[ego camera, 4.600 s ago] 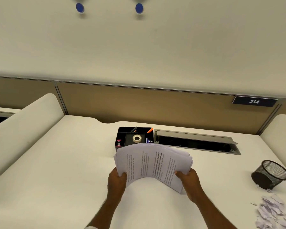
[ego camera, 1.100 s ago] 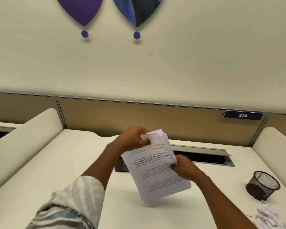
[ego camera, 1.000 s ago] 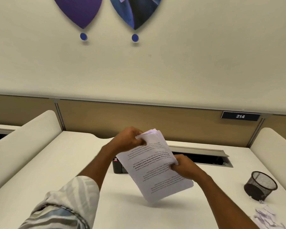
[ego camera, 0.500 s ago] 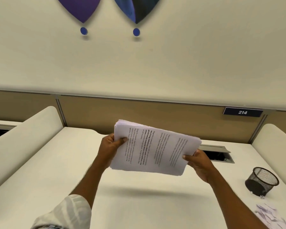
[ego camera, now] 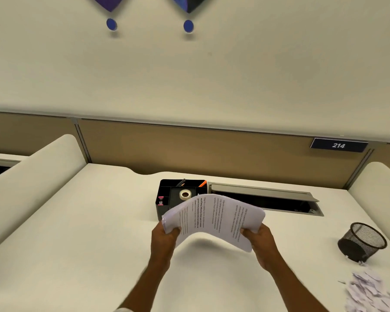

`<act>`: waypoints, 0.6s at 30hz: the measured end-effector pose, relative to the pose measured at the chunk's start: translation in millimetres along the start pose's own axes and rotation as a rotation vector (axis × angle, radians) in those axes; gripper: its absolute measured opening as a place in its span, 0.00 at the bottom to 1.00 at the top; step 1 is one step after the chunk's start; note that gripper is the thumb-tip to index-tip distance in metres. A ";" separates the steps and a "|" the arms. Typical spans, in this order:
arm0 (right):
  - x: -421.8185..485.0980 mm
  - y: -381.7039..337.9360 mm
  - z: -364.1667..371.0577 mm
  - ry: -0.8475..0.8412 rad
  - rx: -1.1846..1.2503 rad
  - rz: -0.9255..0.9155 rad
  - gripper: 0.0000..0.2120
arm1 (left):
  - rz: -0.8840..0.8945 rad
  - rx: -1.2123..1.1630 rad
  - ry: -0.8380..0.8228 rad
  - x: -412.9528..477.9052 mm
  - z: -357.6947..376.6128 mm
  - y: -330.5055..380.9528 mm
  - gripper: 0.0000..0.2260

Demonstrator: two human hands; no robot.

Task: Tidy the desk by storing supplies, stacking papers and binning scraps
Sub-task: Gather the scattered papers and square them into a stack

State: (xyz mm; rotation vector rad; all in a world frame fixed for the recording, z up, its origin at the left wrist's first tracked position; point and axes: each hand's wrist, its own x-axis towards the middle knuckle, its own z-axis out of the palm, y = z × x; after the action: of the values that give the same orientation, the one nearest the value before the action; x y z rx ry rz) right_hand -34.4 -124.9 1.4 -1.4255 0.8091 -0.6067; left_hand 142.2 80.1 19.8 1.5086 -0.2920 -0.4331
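A stack of printed papers [ego camera: 214,218] arches upward above the white desk [ego camera: 81,239]. My left hand [ego camera: 163,238] grips its left edge and my right hand [ego camera: 258,240] grips its right edge. Behind the stack stands a black desk organiser [ego camera: 167,194] with a roll of tape [ego camera: 185,194], pens and pink clips inside. A black mesh bin [ego camera: 361,242] lies tipped at the right of the desk. A heap of torn paper scraps [ego camera: 372,291] lies near the front right corner.
A grey cable tray [ego camera: 263,194] with its lid raised runs along the back of the desk. A tan partition with a "214" sign [ego camera: 338,145] stands behind. Rounded white dividers [ego camera: 29,170] flank both sides.
The stack has come down from in front of the partition to just above the desk and now bows upward between my hands. The organiser is uncovered again.
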 end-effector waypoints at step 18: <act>-13.7 35.0 2.8 0.040 -0.278 0.061 0.15 | -0.045 0.303 -0.012 -4.3 1.9 -42.7 0.12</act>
State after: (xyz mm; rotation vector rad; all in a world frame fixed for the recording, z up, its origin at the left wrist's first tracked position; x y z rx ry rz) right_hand -44.1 -109.8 -31.7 -1.6375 0.9941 -0.4910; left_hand 133.4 79.9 -22.3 1.8115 -0.3449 -0.4479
